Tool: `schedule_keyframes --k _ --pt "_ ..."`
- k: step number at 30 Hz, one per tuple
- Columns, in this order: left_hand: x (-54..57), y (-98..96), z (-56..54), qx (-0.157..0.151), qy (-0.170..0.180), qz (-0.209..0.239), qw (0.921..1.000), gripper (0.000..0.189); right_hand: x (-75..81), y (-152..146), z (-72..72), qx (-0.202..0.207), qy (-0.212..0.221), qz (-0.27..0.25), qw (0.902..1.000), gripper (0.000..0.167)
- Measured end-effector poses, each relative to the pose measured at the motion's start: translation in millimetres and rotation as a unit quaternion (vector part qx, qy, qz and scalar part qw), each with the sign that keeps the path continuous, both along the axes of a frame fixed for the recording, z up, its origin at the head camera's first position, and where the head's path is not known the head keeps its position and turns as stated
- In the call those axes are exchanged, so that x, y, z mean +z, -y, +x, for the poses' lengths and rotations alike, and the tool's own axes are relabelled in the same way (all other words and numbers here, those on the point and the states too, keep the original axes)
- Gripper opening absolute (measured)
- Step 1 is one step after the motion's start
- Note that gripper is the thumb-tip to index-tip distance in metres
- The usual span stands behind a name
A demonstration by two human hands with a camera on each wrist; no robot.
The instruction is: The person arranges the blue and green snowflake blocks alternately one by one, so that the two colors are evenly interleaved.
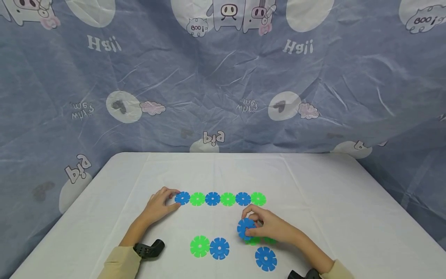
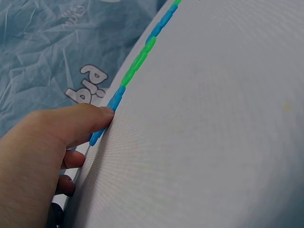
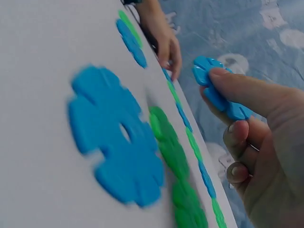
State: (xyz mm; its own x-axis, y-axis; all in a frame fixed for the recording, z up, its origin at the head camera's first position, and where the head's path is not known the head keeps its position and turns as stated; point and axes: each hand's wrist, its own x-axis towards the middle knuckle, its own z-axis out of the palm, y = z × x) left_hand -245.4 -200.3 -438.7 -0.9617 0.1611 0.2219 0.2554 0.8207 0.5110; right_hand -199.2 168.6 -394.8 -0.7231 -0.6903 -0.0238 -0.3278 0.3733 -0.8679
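My right hand (image 1: 275, 226) pinches a blue notched snowflake building disc (image 1: 242, 229) between thumb and fingers, raised above the table in the right wrist view. Under that hand lie two green discs (image 1: 253, 242), partly hidden. My left hand (image 1: 157, 208) is at the left end of a straight row of alternating blue and green discs, its thumb and index finger on the edges of the leftmost blue disc (image 1: 182, 198). In the left wrist view the thumb (image 2: 97, 116) lies against that disc's edge. A green disc (image 1: 258, 198) forms the row's right end.
Closer to the front lie a green disc (image 1: 200, 246) and a blue disc (image 1: 219, 248) side by side. Another blue disc (image 1: 266, 259) lies below the right hand. A white cloth covers the table (image 1: 331, 193); a printed blue-grey curtain (image 1: 195, 77) hangs behind it.
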Motion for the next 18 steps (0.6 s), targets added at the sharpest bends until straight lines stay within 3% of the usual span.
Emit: schedule_keyframes --k 8,12,18 --pt "-0.3 0.0 -1.0 -0.001 0.001 -0.002 1.0 0.04 -7.7 -39.6 -27.8 -0.099 -0.037 -0.058 0.9927 0.042" --pt "0.2 -0.5 -0.6 0.002 0.001 -0.002 1.0 0.039 -17.7 -56.4 -39.8 -0.172 -0.059 -0.076 0.9803 0.043" --pt "0.6 -0.3 -0.4 0.003 0.004 -0.004 1.0 0.04 -30.5 -66.0 -46.6 -0.255 -0.111 -0.05 0.9593 0.05"
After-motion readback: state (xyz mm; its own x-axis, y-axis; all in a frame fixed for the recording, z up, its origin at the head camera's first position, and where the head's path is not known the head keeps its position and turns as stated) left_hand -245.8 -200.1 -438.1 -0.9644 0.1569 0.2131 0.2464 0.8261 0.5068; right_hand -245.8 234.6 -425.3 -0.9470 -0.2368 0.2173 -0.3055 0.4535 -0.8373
